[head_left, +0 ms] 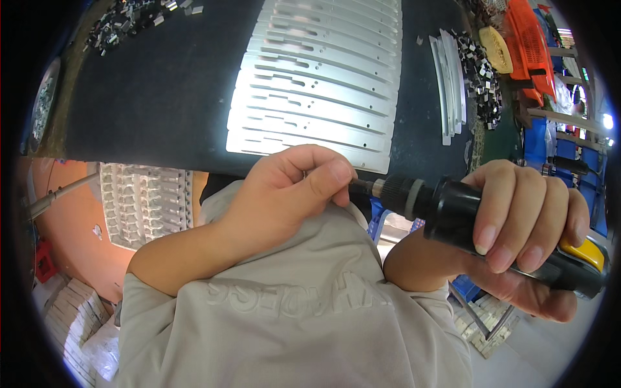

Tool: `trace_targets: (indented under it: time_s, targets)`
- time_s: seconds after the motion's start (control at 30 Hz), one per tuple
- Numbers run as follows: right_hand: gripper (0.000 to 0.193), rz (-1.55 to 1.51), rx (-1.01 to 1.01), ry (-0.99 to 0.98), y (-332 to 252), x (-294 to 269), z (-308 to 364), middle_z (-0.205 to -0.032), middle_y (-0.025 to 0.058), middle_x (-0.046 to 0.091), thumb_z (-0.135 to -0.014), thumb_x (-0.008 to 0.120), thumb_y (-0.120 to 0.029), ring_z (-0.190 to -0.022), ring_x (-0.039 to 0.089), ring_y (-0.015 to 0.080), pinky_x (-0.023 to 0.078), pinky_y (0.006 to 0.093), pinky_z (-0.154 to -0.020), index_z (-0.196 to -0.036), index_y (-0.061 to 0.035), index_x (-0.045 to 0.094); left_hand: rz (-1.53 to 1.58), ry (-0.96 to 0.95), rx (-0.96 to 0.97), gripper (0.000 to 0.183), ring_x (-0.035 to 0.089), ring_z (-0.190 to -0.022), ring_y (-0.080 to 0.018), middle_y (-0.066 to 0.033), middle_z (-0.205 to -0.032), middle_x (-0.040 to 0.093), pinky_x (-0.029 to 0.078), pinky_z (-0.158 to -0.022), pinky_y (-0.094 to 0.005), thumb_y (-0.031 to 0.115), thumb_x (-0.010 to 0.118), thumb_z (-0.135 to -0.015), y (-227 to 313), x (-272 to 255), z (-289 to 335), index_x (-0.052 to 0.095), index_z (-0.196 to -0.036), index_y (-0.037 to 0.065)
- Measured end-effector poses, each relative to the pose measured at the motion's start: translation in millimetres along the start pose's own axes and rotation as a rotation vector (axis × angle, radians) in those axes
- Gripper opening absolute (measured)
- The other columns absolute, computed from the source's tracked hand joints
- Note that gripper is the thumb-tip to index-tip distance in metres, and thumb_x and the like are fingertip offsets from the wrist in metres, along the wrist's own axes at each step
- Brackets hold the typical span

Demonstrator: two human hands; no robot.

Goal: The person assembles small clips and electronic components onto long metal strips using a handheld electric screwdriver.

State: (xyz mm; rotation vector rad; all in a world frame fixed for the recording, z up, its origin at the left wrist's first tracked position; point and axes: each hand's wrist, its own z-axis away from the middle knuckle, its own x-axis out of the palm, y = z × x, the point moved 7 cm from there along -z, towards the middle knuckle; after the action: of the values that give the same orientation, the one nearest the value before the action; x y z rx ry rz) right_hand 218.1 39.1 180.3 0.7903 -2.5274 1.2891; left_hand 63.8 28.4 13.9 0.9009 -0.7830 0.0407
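My right hand (527, 220) is wrapped round a black powered screwdriver (456, 210) with a yellow patch near its rear end. The tool lies roughly level in front of my chest, its nose pointing left. At the bit's tip, my left hand (291, 184) is closed, thumb pressed against the curled forefinger. Whatever those fingers pinch is hidden. Just beyond my hands, a row of shiny metal strips (343, 97) with slots and small holes lies side by side on the dark table.
Small metal clips lie heaped on the dark tabletop (155, 97) at far left (129, 26) and far right (482, 81). A few loose strips (448, 84) sit beside the right heap. An orange basket (529, 48) stands beyond it. At left is a rack of metal parts (145, 200).
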Motion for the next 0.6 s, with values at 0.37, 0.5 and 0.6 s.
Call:
trace_targets:
  time_s: [0.37,0.5,0.6]
  targets:
    - [0.089,0.388,0.002,-0.135,21,-12,7,-0.083,0.0085,0.055,-0.079,0.055,-0.076,-0.064,0.055,0.0204,0.048,0.0377,-0.063,-0.122,0.002,0.05,0.245,0.148,0.191,0.046,0.044,-0.067,-0.0074,-0.016,-0.109,0.064,0.037,-0.056,-0.021,0.02,0.045,-0.1,20,-11,0,0.043,-0.138,-0.004]
    - [0.088,0.42,0.046,-0.047,30,-18,13,-0.083,0.0102,0.057,-0.08,0.054,-0.075,-0.066,0.057,0.0216,0.049,0.0383,-0.064,-0.121,0.0019,0.05,0.205,0.121,0.108,0.044,0.046,-0.066,-0.0074,-0.0153,-0.11,0.064,0.037,-0.055,-0.0207,0.021,0.045,-0.101,21,-8,-2,0.044,-0.138,-0.003]
    - [0.086,0.401,0.072,0.022,40,-21,16,-0.083,0.0105,0.057,-0.081,0.055,-0.074,-0.066,0.057,0.0216,0.049,0.0382,-0.064,-0.121,0.0017,0.05,0.182,0.188,0.135,0.046,0.045,-0.064,-0.0077,-0.0158,-0.108,0.065,0.038,-0.056,-0.0215,0.023,0.043,-0.101,18,-18,-4,0.044,-0.138,-0.002]
